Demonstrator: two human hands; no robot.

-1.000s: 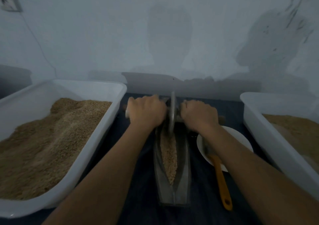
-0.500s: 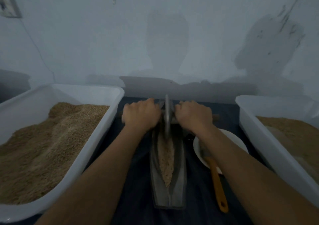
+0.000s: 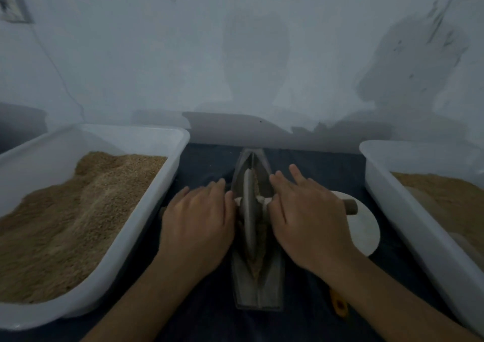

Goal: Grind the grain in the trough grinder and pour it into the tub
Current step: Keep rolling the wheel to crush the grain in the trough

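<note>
Head view: the trough grinder [image 3: 258, 276] lies lengthwise at the centre of the frame on a dark cloth [image 3: 209, 163], a thin line of grain [image 3: 256, 263] in its groove. The wheel [image 3: 248, 210] stands on edge in the groove with its axle [image 3: 351, 206] sticking out either side. Left hand [image 3: 197, 218] and right hand [image 3: 309, 213] lie flat on the axle, one each side of the wheel, fingers straight and not curled round it; palms on top likely let the axle roll under pressure. Left of frame, a white tub [image 3: 146, 210] heaped with grain; right edge, a second tub [image 3: 387, 197] close by. A white plate [image 3: 366, 231] and an orange handle [image 3: 339, 306] sit partly under the right forearm, crowding that side.
</note>
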